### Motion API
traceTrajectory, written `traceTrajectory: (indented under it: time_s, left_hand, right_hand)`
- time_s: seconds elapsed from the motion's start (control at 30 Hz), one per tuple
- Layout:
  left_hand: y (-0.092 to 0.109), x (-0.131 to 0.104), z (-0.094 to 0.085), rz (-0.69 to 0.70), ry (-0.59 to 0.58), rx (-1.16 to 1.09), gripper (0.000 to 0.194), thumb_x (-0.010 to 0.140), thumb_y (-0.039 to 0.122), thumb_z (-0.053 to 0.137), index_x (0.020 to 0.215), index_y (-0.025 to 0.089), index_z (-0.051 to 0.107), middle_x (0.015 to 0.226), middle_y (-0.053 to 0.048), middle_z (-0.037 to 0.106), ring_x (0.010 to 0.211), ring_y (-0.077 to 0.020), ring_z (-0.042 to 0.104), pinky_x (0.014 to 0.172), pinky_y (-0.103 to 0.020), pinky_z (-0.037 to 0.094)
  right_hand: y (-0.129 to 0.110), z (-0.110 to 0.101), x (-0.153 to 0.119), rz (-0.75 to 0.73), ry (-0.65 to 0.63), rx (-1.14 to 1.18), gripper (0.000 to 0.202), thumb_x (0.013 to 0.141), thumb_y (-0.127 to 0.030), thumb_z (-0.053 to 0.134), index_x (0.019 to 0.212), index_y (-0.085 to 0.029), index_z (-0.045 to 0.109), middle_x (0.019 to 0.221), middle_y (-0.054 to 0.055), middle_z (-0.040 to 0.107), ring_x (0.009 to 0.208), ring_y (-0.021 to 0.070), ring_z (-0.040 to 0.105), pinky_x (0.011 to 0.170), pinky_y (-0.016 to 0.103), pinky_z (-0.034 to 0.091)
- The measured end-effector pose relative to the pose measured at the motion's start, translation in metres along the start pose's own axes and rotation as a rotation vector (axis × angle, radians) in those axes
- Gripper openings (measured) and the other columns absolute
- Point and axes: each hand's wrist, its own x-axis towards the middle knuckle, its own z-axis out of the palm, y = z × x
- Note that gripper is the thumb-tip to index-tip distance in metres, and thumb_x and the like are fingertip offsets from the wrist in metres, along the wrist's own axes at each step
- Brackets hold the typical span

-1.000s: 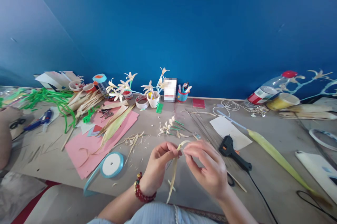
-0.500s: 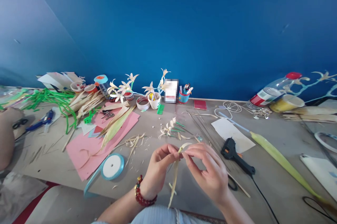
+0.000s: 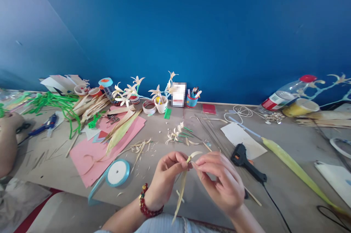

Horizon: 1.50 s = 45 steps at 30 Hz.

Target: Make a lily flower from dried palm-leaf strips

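Note:
Between the thumb and forefinger of my left hand (image 3: 168, 174) is a pale corn husk strip (image 3: 180, 194), its long end hanging down toward my lap. A short curved husk piece (image 3: 195, 153) stands out at the top of the pinch, beside a yellowish-green wrapped spot. My right hand (image 3: 222, 178) is closed just to the right, its fingertips on a thin pale strand that runs from the pinch. Beyond my hands, small husk flowers (image 3: 175, 133) with green stems lie on the grey table (image 3: 148, 196).
A black glue gun (image 3: 248, 161) lies right, beside white paper (image 3: 242, 140) and a long green husk (image 3: 296, 169). At left are a blue ribbon spool (image 3: 117, 172), pink paper (image 3: 87, 160) and green stems (image 3: 52, 103). Another person's arm (image 3: 8, 145) rests at far left.
My right hand has moved slightly right, away from my left hand, and the thin strand now shows between them. The husk strip's hanging end has swung a little left.

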Motion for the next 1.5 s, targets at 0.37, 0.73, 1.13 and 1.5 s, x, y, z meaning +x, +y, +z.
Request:
traceTrajectory:
  time_s: [0.37, 0.73, 1.13, 1.5]
  left_hand:
    - [0.001, -0.001, 0.002, 0.005, -0.032, -0.026, 0.014, 0.079, 0.023, 0.072, 0.069, 0.015, 0.066, 0.074, -0.004, 0.063, 0.074, -0.0158, 0.054, 0.075, -0.027, 0.040]
    - [0.001, -0.001, 0.002, 0.005, -0.012, -0.020, 0.015, 0.080, 0.023, 0.072, 0.069, 0.015, 0.065, 0.074, -0.003, 0.062, 0.074, -0.0157, 0.055, 0.075, -0.027, 0.040]
    - [0.001, -0.003, 0.000, 0.063, -0.029, 0.057, 0.014, 0.083, 0.022, 0.070, 0.072, 0.014, 0.065, 0.076, -0.003, 0.064, 0.077, -0.0154, 0.055, 0.077, -0.027, 0.040]
    - [-0.001, -0.004, -0.001, 0.073, -0.021, 0.091, 0.014, 0.083, 0.023, 0.070, 0.072, 0.014, 0.064, 0.077, -0.003, 0.064, 0.076, -0.0154, 0.055, 0.076, -0.027, 0.040]
  right_hand:
    - [-0.005, 0.005, 0.006, -0.002, 0.038, -0.020, 0.035, 0.076, 0.006, 0.063, 0.097, -0.022, 0.063, 0.082, 0.004, 0.071, 0.074, 0.0192, 0.069, 0.066, 0.034, 0.055]
    - [-0.008, 0.003, 0.009, 0.005, 0.015, -0.046, 0.036, 0.076, 0.004, 0.066, 0.099, -0.024, 0.061, 0.081, 0.003, 0.073, 0.073, 0.0194, 0.070, 0.068, 0.035, 0.056]
    - [-0.008, 0.002, 0.009, 0.021, -0.009, -0.101, 0.031, 0.080, 0.002, 0.065, 0.099, -0.022, 0.061, 0.081, 0.003, 0.073, 0.076, 0.0190, 0.070, 0.076, 0.036, 0.055]
    - [-0.009, 0.001, 0.008, 0.005, -0.019, -0.097, 0.033, 0.077, 0.005, 0.065, 0.099, -0.020, 0.061, 0.083, 0.004, 0.072, 0.077, 0.0186, 0.070, 0.075, 0.035, 0.054]
